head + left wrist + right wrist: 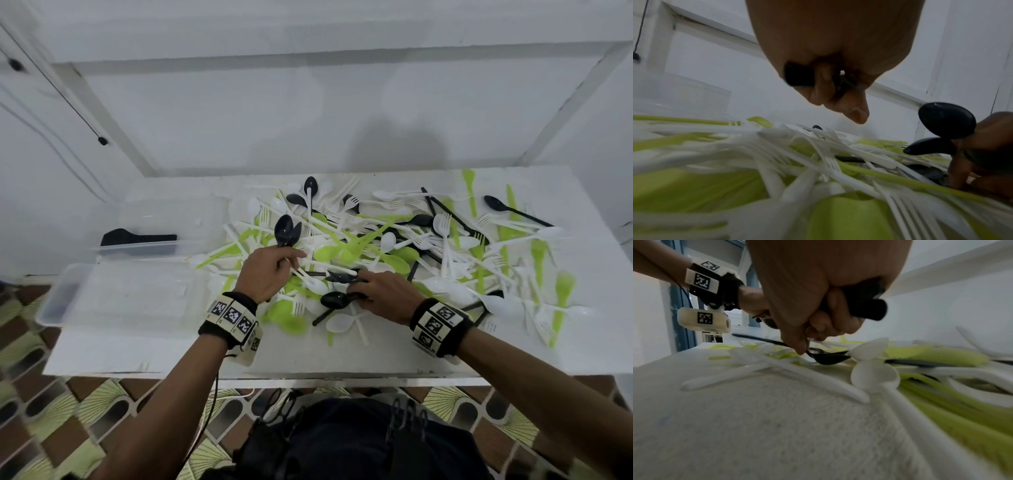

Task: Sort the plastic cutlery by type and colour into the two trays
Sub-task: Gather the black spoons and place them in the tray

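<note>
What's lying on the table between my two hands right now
In the head view, between the left hand and right hand, white spoons and green cutlery of the pile lie; no bare table.

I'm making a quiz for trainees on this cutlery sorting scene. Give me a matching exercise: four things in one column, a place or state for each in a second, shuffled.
Things:
1. left hand
2. right hand
3. far tray
4. near tray

States:
A. holds black cutlery inside
B. grips black spoons raised above the pile
C. no cutlery visible inside
D. low in the pile, gripping black spoons

Pairs: 1-B, 2-D, 3-A, 4-C
</note>
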